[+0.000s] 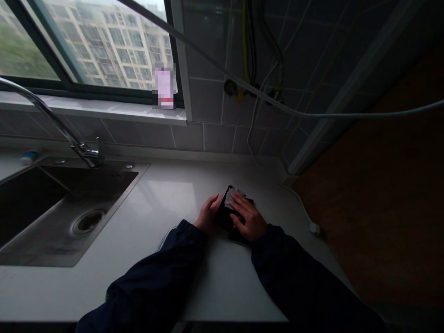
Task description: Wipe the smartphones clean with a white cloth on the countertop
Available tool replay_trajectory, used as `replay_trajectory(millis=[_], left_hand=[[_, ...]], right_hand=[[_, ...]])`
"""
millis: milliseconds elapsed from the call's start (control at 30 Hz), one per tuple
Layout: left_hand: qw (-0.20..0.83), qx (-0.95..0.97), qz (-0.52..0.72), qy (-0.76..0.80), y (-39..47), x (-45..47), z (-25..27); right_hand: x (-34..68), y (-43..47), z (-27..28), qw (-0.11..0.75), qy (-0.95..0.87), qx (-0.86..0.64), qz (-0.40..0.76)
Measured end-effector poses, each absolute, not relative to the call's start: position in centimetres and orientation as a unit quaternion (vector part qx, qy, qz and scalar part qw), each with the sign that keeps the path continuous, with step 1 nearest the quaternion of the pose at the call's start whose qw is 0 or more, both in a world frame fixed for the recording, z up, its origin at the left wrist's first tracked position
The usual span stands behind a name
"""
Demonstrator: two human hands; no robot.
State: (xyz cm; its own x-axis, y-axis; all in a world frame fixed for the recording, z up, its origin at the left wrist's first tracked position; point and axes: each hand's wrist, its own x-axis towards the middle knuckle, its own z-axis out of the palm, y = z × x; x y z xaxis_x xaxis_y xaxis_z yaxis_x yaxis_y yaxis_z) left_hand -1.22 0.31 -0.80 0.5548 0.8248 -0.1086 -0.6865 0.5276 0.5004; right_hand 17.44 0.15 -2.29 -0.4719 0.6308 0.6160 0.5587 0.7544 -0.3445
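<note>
A dark, flat device that looks like a phone (223, 221) is tilted up over the counter. My left hand (207, 213) is closed on its left edge. With fingers bunched over its face, my right hand (250, 218) presses a crumpled pale grey cloth or tissue (229, 198) onto the upper part of the device. Under my right hand, a second dark flat thing (239, 237) lies on the white countertop (166, 240); most of it is hidden and its kind cannot be made out.
On the left is a steel sink (52, 231) with a chrome faucet (65, 127). A pale cable (305, 114) hangs across the view at the back. A white plug (314, 228) lies by the right edge. A blurred pink-white packet (165, 88) stands on the windowsill (114, 107).
</note>
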Motion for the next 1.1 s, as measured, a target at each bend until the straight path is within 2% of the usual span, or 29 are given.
replay_trajectory(millis=[267, 433, 667, 900, 1100], left_hand=[[0.871, 0.239, 0.404, 0.144, 0.3, -1.2, -1.0], [0.849, 0.268, 0.428, 0.158, 0.3, -0.5, -1.0], [0.837, 0.272, 0.446, 0.161, 0.1, -0.4, -0.7], [0.801, 0.257, 0.51, 0.179, 0.2, -0.7, -0.9], [0.776, 0.217, 0.556, 0.203, 0.9, -1.9, -1.3]], right_hand=[[17.6, 0.3, -2.5, 0.373, -0.838, -0.397, 0.028], [17.5, 0.0, -2.2, 0.37, -0.84, -0.396, 0.018], [17.6, -0.3, -1.8, 0.356, -0.842, -0.401, 0.062], [17.1, -1.1, -1.0, 0.359, -0.873, -0.3, 0.14], [16.6, -1.5, -1.5, 0.365, -0.889, -0.247, 0.127]])
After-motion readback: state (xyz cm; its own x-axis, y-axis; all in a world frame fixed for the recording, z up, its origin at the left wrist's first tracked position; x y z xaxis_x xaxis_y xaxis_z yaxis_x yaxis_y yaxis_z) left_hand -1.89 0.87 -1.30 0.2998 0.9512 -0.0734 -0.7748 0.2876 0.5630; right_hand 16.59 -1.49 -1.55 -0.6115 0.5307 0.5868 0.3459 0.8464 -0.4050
